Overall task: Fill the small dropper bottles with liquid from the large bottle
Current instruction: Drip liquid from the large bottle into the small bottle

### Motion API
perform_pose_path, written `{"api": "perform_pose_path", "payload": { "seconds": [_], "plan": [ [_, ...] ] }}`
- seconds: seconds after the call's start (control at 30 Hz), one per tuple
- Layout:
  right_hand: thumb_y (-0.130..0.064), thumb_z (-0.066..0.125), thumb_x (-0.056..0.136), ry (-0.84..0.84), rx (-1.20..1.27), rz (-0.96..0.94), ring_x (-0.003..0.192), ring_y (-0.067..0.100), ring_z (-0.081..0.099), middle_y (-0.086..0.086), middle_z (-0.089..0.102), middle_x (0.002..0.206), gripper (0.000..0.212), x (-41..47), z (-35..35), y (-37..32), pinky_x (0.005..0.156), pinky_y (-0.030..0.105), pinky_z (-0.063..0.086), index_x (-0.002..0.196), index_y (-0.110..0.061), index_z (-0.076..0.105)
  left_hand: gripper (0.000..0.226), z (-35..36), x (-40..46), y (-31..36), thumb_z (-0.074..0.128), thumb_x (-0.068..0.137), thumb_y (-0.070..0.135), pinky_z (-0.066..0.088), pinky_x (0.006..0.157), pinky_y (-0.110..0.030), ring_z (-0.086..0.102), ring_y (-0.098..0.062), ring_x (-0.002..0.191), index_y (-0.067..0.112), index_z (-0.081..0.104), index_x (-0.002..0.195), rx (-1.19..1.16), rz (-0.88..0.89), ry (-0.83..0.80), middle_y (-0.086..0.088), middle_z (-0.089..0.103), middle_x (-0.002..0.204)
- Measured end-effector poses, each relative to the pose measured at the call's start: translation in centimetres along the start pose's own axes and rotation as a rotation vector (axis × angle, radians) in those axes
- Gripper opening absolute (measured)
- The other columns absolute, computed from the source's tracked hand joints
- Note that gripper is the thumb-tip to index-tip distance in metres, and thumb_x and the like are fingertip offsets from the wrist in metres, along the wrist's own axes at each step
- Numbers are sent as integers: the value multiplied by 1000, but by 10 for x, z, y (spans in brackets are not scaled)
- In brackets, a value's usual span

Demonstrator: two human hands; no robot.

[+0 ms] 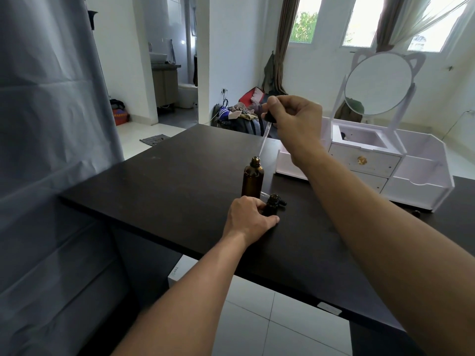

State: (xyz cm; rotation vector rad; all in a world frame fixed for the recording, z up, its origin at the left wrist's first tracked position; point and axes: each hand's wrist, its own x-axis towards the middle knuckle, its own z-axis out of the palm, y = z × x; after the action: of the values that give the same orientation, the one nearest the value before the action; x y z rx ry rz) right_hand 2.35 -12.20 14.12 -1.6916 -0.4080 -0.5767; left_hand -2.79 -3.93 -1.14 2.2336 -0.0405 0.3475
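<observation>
A large amber bottle (253, 179) stands uncapped on the dark table (180, 186). My right hand (295, 119) pinches the black bulb of a glass dropper (264, 136) held above it, the pipette slanting down with its tip just at the bottle's mouth. Just in front of the large bottle stands a small dark dropper bottle (272, 204), open at the top. My left hand (248, 218) grips it at its left side and rests on the table. Another dropper cap (282, 202) lies flat behind the small bottle.
A white vanity organiser (411, 170) with drawers and a round cat-ear mirror (379, 84) stands at the table's right rear. A small dark object (415, 213) lies in front of it. A grey curtain (51, 124) hangs to the left. The table's near edge runs diagonally.
</observation>
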Motion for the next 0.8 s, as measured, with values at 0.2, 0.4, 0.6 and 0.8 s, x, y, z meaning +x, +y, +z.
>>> {"api": "perform_pose_path", "payload": {
  "seconds": [0.2,0.4,0.6,0.8],
  "plan": [
    [-20,64,93,6,7,2,76,18,74,7,75,80,20,7,4,3,80,46,60,93,-3,76,43,0,0,1,81,75,36,56,80,-27,66,-10,85,12,72,110,-5,-9,-8,-1,73,95],
    [-22,65,92,-26,-67,15,83,19,73,6,75,88,21,4,12,15,86,42,59,98,-6,76,38,-1,-1,4,81,72,42,56,82,-28,66,-9,84,16,75,99,-37,-64,-13,2,73,90],
    [-21,61,95,-136,-159,71,82,17,72,2,73,86,21,-14,18,37,87,40,59,100,-5,75,37,-2,-2,6,78,75,43,50,83,-23,65,-9,92,19,74,102,-25,-128,-30,4,72,97],
    [-17,57,98,-170,-131,144,89,22,71,9,73,97,21,-20,22,45,88,41,59,101,-5,73,39,-3,-2,8,77,77,42,46,84,-22,64,-11,98,19,71,109,-8,-164,-41,3,71,104]
  ]
}}
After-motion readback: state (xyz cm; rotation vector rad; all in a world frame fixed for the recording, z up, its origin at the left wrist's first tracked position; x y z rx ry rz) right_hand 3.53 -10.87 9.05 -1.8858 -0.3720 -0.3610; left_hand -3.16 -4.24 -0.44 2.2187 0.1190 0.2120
